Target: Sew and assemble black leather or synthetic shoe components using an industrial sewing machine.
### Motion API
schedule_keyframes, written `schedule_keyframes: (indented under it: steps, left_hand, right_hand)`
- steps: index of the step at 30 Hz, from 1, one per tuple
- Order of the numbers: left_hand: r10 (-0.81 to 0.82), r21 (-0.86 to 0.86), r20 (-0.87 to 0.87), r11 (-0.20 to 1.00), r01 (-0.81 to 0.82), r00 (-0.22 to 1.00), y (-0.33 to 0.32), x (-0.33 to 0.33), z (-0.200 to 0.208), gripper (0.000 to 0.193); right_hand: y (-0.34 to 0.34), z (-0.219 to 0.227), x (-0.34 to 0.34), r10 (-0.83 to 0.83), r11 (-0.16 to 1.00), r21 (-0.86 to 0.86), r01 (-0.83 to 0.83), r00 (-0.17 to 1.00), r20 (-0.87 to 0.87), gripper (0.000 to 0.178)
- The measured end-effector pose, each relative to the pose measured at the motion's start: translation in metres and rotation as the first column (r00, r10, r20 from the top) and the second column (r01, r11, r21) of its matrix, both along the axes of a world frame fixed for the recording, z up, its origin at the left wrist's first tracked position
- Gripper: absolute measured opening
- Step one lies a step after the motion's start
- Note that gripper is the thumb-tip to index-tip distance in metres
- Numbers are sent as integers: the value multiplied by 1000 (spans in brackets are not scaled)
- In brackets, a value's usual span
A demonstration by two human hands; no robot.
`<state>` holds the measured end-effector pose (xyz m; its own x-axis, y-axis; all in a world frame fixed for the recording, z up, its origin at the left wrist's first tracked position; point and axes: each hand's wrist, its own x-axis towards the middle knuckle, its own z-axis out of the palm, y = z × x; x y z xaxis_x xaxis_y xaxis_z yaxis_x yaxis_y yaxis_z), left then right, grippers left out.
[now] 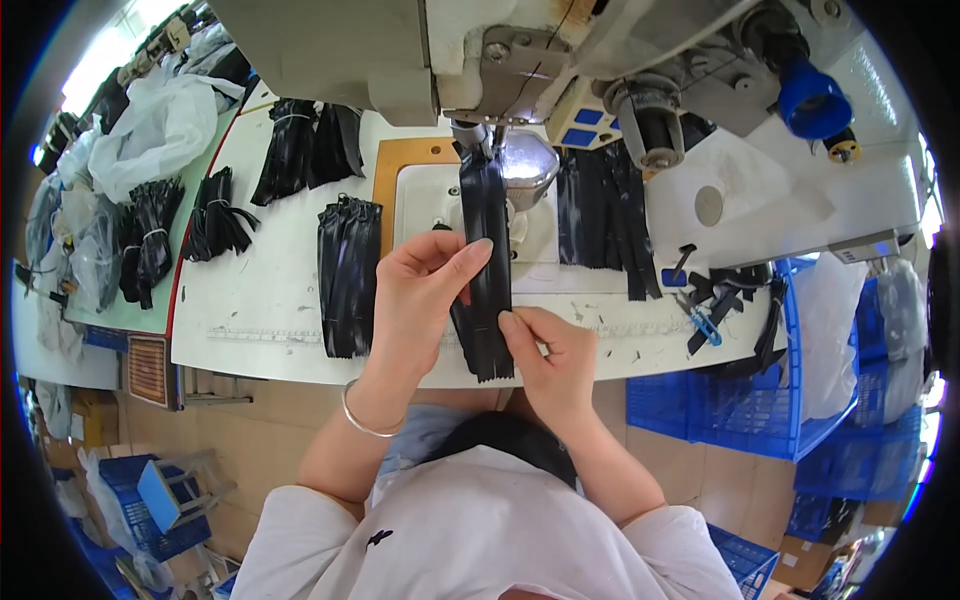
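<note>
While under both hands (420, 290), black strip (487, 250); blue crate (740, 420) beside.

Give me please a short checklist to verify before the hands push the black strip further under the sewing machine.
1. Left hand holds the black strip on its left edge: ok.
2. Right hand pinches the strip near its lower end: ok.
3. Strip lies straight, running up to the presser foot of the sewing machine: ok.
4. Needle up or down: cannot tell, it is hidden by the machine head.
5. Fingertips away from the foot: ok, both hands sit well below it.
6. Loose black stack on the table apart from the strip: ok.
</note>
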<state>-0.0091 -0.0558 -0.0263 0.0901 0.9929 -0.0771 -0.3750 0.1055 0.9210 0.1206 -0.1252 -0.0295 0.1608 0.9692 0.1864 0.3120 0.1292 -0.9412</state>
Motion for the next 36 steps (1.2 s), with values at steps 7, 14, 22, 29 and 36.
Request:
schedule_keyframes:
  steps: [7, 14, 22, 29, 36]
  left_hand:
    - [2, 39, -17, 999, -1, 1000, 15, -2, 12, 14]
    - [-10, 52, -64, 999, 13, 998, 47, -3, 25, 14]
    - [29, 82, -29, 996, -26, 999, 89, 1, 30, 13]
    - [25, -61, -39, 998, -28, 999, 111, 10, 45, 11]
    - [74, 16, 24, 997, -75, 997, 109, 6, 41, 13]
  right_hand:
    - [13, 7, -9, -19, 999, 41, 20, 999, -33, 14]
    - [44, 17, -13, -65, 990, 126, 68, 997, -27, 15]
    - [80, 29, -8, -84, 984, 157, 86, 996, -20, 20]
    - [69, 17, -7, -26, 997, 69, 36, 990, -139, 17]
    - [48, 13, -8, 17, 1000, -17, -20, 991, -129, 18]
